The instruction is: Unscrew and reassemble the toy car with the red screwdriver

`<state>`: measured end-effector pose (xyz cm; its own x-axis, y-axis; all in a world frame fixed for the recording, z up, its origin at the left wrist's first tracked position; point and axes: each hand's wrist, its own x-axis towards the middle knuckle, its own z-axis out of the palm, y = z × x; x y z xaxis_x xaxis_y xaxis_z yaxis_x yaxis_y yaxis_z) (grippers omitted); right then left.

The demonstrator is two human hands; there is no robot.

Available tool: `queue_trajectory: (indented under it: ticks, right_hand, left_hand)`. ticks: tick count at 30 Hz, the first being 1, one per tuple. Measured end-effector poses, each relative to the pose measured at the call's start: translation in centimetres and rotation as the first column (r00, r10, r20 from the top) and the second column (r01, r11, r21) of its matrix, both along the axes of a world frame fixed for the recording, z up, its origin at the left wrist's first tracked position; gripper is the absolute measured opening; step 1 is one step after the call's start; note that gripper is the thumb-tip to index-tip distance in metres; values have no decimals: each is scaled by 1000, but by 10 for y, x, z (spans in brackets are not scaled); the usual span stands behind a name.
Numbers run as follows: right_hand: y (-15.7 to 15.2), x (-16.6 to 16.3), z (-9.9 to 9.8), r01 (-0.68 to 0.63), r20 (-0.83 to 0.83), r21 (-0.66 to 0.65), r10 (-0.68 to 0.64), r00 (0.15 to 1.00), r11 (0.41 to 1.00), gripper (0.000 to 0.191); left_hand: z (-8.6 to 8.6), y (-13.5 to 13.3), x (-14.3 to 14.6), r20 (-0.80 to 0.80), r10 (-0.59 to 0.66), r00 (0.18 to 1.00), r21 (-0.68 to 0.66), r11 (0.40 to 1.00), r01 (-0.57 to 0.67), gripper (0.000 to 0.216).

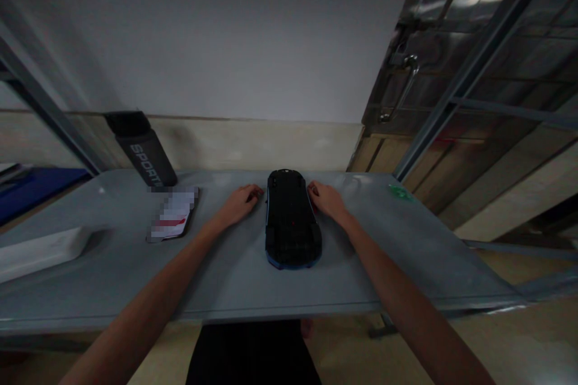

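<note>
A toy car (291, 216) lies wheels-up in the middle of the grey table, its black underside facing me and blue body edges showing along the rim. To its left, my left hand (241, 201) rests on the tabletop with fingers curled in, a small gap from the car; nothing shows in it. My right hand (327, 200) is at the car's right side, fingertips bent against its edge. A bit of red shows beside those fingers; whether it is part of the car or a separate piece I cannot tell.
On the left stand a dark bottle (147, 153) marked SPORT, a phone (174, 216) and a long white object (40, 252). Small green bits (400, 192) lie at the right of the grey table (406, 252). Metal frame posts flank it, with a wall behind.
</note>
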<state>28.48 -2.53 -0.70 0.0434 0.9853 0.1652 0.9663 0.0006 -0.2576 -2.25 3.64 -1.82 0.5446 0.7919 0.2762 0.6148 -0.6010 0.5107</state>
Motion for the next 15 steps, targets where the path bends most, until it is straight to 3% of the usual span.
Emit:
queue_trajectory:
  ticks: [15]
  right_hand:
    - [0,1,2,-12,9,-1,12,1000,1000,31]
  left_hand:
    - [3,-1,1,7,-5,1000,-3,1000,5,32]
